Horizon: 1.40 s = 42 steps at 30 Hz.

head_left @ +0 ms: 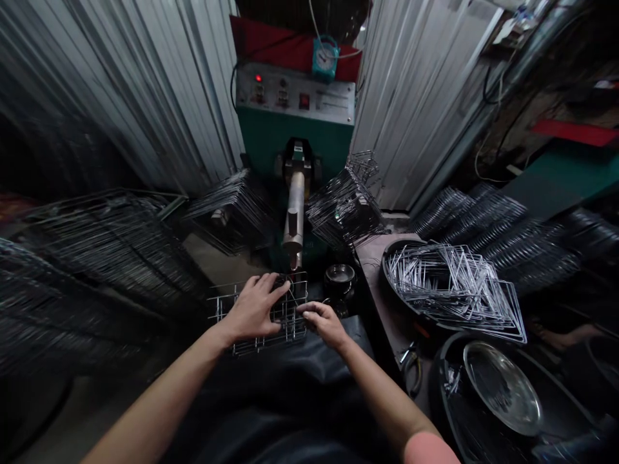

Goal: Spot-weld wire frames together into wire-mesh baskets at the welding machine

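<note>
A small wire rack [294, 328] lies in front of me under the metal arm [296, 212] of a green welding machine [294, 138]. My left hand [254, 308] rests flat on top of the rack, fingers spread toward the arm's tip. My right hand [325, 322] grips the rack's right edge with curled fingers. The arm's tip hangs just above the rack's far side.
Stacks of wire frames [109, 238] fill the left. More wire stacks [345, 206] flank the machine. A black tub [394, 287] at the right holds bent wire pieces [454, 287]. A steel plate [503, 386] lies lower right. A small dark bowl [340, 277] sits beside the rack.
</note>
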Each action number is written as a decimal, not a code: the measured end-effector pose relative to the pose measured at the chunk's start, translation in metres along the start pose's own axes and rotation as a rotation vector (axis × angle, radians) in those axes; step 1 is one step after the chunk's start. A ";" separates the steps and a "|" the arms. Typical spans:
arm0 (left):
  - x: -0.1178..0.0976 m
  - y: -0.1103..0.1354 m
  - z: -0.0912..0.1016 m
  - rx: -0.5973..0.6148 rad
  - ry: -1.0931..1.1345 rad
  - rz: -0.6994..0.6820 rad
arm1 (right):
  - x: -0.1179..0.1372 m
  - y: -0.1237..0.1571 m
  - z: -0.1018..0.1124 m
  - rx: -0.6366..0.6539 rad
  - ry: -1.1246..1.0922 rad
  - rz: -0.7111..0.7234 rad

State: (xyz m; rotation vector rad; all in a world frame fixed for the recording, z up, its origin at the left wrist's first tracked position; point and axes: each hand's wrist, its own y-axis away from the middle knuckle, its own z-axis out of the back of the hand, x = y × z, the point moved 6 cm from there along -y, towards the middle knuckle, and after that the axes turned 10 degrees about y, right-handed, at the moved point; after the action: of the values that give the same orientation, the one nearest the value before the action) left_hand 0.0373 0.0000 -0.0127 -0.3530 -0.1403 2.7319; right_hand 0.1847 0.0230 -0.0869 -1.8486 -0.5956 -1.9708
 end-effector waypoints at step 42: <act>0.024 0.013 0.007 0.023 0.042 -0.043 | 0.039 0.005 -0.017 -0.115 0.574 0.408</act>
State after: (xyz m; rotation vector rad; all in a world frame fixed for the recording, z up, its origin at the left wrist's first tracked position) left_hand 0.0093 -0.0028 -0.0131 -0.3959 -0.1033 2.6796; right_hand 0.1703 0.0105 -0.0491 -1.2286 0.0640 -2.1248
